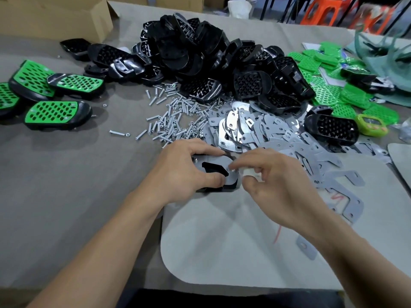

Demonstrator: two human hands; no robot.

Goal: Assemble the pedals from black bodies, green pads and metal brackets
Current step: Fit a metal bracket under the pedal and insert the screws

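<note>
My left hand (186,167) grips a black pedal body (231,186) lying underside up on the table, with a grey metal bracket (219,164) laid on it. My right hand (273,181) is just to its right, fingers curled and pinching a small blurred piece at the bracket's right edge. Behind lie a heap of black bodies (200,54), a spread of metal brackets (255,132) and a scatter of screws (175,116). Green pads (322,63) are piled at the right. Finished green-and-black pedals (55,112) lie at the left.
A pale rounded mat (222,241) covers the table in front of me. A cardboard box (53,16) stands at the back left. A small green timer-like gadget (370,125) sits at the right, beside a lone black body (331,128). Orange stools stand beyond the table.
</note>
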